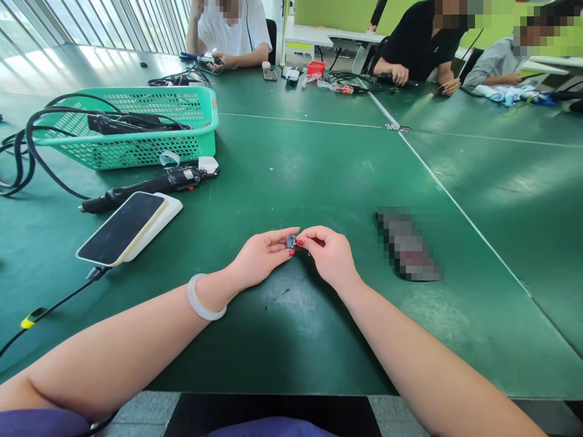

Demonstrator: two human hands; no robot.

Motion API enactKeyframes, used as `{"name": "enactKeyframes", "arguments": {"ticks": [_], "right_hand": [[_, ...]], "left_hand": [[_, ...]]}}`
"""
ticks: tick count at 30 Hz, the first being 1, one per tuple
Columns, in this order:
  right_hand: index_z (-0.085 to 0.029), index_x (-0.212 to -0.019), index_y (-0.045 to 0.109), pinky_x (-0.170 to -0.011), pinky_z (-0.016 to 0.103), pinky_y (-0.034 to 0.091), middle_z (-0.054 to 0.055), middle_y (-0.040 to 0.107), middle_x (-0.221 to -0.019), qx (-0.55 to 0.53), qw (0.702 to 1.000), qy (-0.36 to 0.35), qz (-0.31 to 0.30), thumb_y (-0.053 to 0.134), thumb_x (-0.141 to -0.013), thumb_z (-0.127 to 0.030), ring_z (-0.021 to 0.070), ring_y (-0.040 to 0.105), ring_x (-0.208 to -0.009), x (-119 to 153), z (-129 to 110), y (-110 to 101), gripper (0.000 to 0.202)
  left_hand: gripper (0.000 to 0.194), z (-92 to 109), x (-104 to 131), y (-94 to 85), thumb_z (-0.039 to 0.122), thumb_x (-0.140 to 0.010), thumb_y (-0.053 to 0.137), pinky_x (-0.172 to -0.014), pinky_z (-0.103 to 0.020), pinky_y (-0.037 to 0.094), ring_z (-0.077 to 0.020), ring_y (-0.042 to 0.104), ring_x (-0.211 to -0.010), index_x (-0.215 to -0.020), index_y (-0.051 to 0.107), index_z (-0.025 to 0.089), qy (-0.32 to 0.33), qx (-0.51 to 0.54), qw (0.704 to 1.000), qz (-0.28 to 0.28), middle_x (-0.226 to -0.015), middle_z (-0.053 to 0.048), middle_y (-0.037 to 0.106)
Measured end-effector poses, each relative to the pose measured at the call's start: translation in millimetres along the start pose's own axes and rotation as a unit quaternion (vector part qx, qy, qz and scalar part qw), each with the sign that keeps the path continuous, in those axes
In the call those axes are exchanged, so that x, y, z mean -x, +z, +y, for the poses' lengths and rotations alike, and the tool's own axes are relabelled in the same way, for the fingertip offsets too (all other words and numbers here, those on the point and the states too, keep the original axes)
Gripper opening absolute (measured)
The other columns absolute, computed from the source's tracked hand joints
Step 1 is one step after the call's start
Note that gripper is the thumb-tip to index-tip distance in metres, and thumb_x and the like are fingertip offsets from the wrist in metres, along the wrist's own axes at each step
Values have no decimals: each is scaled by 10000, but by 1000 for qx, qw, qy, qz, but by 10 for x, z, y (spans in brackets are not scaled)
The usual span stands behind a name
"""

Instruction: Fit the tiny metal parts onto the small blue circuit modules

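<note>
The left hand [259,256] is pinching a small dark part [290,241] over the worktop [291,164], toward its near edge — the right hand [334,256] is pinching at its side, on what being too small to tell. Steadiness is probably calling for a light, braced touch. The green worktop is gleaming in patches; people [239,30] are sitting along its far edge.

Head-worn camera; faces forward, down at hands [336,260].

A green bench [291,170]. At left, a mint-green perforated basket [208,145] with black cables [30,124] looped over its side; just in front, a black handheld tool [155,185] and a phone [122,227] lying over a white slab [166,217]. At right, a blurred dark object [407,243]. Along the far side, people [414,42] and a small red box [316,68].
</note>
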State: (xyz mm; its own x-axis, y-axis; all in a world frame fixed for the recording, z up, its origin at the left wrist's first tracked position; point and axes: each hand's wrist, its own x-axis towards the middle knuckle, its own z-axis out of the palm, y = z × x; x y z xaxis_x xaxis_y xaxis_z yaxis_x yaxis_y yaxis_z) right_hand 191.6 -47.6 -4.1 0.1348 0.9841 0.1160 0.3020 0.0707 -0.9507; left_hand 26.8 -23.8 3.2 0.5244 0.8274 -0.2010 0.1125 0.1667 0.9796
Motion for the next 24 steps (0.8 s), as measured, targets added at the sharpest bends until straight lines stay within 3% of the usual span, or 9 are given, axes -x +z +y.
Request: {"name": "enactKeyframes", "arguments": {"ticks": [10,24], "right_hand": [[-202,-679,687,-691,294,470,18,688,-741,14,1000,0,17,609,-759,-288,158,607,-702,36,-37,13,140],[-214,-679,697,-672,301,459,16,695,-770,38,998,-27,37,612,-773,-257,160,610,-721,70,-45,40,134]], "left_hand": [[483,29,23,36,257,-813,609,-1049,-358,442,-196,633,-1095,-1285,541,179,13,-36,999,17,-1179,-56,677],[489,7,16,35,222,-809,605,-1022,-351,465,-192,650,-1060,-1291,539,175,14,-42,999,22,-1142,-58,693]]}}
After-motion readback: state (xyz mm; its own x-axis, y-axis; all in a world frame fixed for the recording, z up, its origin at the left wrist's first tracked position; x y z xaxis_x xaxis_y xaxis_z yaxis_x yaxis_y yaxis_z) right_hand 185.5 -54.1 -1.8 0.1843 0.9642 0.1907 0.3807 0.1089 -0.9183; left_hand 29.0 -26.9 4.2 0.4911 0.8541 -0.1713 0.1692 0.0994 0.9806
